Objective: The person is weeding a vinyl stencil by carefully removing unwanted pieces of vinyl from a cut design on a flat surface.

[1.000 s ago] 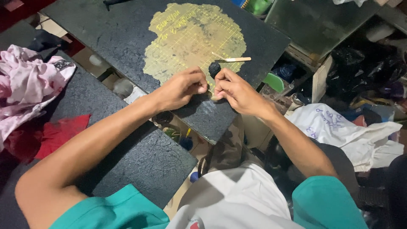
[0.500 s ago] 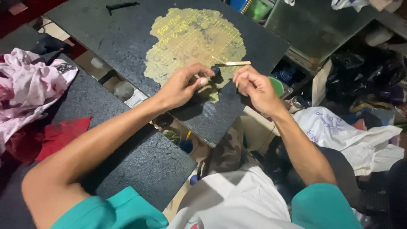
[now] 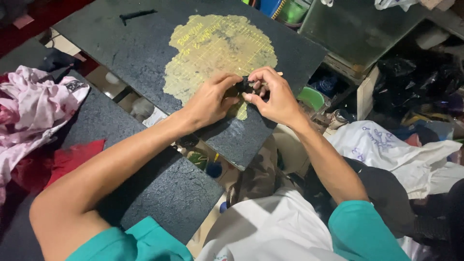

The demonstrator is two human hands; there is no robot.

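Black piece — pinched between both hands

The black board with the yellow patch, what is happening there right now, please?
A person in a teal shirt works over a dark board with a worn yellowish patch. The left hand and the right hand meet at the patch's lower edge, both pinching one small black piece between the fingertips. What the piece is cannot be told. Pink cloth lies on the left, white cloth on the right.
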